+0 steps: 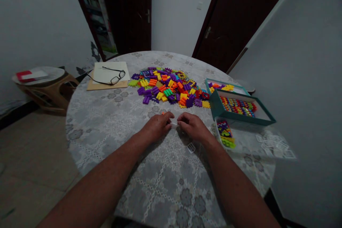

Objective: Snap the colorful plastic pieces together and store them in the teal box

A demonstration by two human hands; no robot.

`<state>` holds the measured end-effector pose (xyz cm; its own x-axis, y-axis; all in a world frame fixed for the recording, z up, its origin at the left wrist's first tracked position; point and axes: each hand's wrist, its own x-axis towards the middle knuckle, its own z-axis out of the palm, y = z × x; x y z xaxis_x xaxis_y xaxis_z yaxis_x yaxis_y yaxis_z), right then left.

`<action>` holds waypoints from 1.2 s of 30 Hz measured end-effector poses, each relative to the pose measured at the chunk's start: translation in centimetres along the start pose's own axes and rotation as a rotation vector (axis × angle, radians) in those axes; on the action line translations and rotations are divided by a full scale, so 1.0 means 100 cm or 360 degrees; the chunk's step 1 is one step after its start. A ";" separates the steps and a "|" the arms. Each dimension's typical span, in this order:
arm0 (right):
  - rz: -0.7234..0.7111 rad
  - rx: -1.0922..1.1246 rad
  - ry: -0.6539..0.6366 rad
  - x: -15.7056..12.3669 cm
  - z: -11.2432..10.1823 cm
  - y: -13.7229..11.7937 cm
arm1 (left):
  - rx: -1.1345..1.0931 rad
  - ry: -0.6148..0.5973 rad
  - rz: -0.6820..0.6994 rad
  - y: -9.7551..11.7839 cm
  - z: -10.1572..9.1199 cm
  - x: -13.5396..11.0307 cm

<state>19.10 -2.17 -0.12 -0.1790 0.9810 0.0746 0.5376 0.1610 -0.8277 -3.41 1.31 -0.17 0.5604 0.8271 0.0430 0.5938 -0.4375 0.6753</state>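
Near the middle of the table, my left hand (158,126) is closed, with thumb and fingers round the end of a small whitish plastic piece (174,125). Opposite it, my right hand (193,127) has its fingers curled in a pinch at the other end of the same piece. Fingers hide most of its shape. A bit of orange (163,113) shows just behind my left fingers; its kind is hidden. Flat on the cloth below my right hand lies a white grid-like plastic frame (191,148).
Beyond my hands spreads a heap of colourful plastic building pieces (168,91). To the right stand a green-edged box (243,117) and a clear tub (218,136) of pieces, with several white frames (275,145) farther right. Glasses (114,79) rest on papers (98,74) at left.
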 end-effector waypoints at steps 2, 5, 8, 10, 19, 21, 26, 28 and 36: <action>-0.0060 -0.0054 -0.0025 -0.001 0.001 -0.003 | -0.0002 -0.0012 0.0002 0.000 0.000 0.000; -0.0113 -0.0110 -0.0044 -0.002 0.004 -0.008 | 0.0068 -0.0028 0.0038 -0.001 0.000 0.002; -0.0120 -0.0114 -0.0121 -0.002 0.002 -0.011 | 0.0126 -0.0011 0.0135 -0.003 0.000 0.003; -0.0127 -0.0178 -0.0144 -0.003 -0.005 -0.013 | 0.0128 0.0005 0.0167 -0.004 0.001 0.004; 0.0160 -0.0924 0.0125 -0.031 -0.063 -0.026 | 0.0061 -0.0058 0.0127 -0.006 0.002 0.004; 0.0221 -0.1041 0.0085 -0.040 -0.063 -0.027 | 0.0091 -0.0065 0.0161 -0.006 0.001 0.004; 0.0570 -0.1400 -0.0066 -0.055 -0.043 -0.025 | 0.0225 -0.0092 0.0254 -0.007 0.001 0.005; 0.0751 -0.1517 -0.0137 -0.058 -0.035 -0.027 | 0.0256 -0.0104 0.0269 -0.008 0.002 0.006; 0.0791 -0.1596 -0.0190 -0.055 -0.023 -0.028 | 0.0286 -0.0106 0.0272 -0.010 0.004 0.006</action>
<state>20.49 -7.80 3.06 0.1907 0.9526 -0.2370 0.9812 -0.1779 0.0744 -3.40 2.13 -1.13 0.6944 0.7135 0.0927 0.5772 -0.6294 0.5202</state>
